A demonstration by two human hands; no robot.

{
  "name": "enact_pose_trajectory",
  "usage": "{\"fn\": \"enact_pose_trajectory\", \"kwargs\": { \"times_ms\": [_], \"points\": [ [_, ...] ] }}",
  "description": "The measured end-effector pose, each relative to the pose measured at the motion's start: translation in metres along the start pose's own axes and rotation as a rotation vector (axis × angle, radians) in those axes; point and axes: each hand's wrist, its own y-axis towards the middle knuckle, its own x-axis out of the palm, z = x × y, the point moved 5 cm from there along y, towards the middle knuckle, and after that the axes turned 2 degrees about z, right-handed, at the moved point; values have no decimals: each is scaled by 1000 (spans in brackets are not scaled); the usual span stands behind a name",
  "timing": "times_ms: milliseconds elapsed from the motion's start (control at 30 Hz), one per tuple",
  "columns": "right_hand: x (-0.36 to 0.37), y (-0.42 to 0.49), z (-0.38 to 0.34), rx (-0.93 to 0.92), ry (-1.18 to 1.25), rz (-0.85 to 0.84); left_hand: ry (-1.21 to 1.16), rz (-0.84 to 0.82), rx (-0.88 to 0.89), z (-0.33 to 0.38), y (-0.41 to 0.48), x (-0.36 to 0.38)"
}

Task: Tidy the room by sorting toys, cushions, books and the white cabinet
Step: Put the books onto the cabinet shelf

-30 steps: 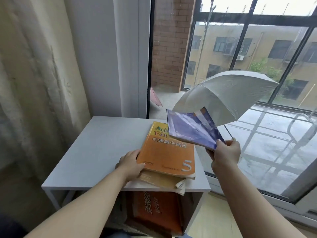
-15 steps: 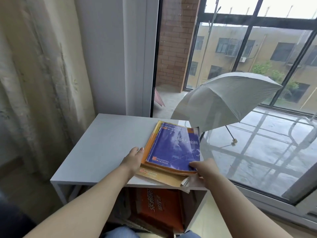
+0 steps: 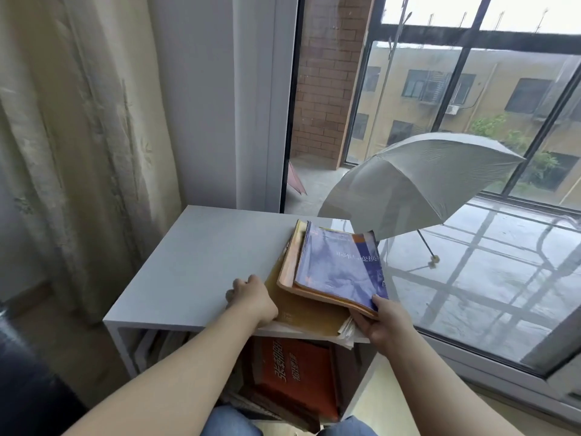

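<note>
My right hand (image 3: 382, 322) pinches the near corner of two books at once, thumb on the blue book (image 3: 341, 267) and fingers tucked out of sight under the orange book (image 3: 290, 262) beneath it, lifting that corner slightly. Under them, just left of this hand, lies a third, the yellow book (image 3: 301, 313), with some loose page edges poking out below it that I cannot count. Across the stack, my left hand (image 3: 251, 297) sits knuckles up with curled fingers against the yellow book's far side; I cannot tell whether it holds the edge or only touches it. All three books lie on the top of the white cabinet (image 3: 201, 256). Below my wrists, inside the cabinet, one red book (image 3: 295, 376) shows plainly; others around it are dim and cut off. Beyond my right hand, outside the glass, stands one open grey umbrella (image 3: 418, 180).
</note>
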Motion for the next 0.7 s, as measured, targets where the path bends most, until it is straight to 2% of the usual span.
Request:
{"fn": "enact_pose_trajectory", "kwargs": {
  "times_ms": [67,200,233,367,500,600,700],
  "points": [
    [1,-1,1,-17,-41,4,-25,-6,-43,2,0,-1],
    [1,-2,4,-58,-111,1,-350,-14,-41,-2,3,-8],
    [1,-2,5,-65,-109,-3,-402,46,-26,-4,3,-15],
    [-1,2,3,-90,-122,1,-601,482,45,-20,0,-74],
    [-4,9,6,-177,-297,49,-1014,665,53,-42,-6,-123],
    [-2,8,6,-272,-511,88,-1446,631,-6,-45,-12,-136],
    [-1,6,7,-266,-539,56,-1863,340,20,-19,-13,-134]
  ]
}}
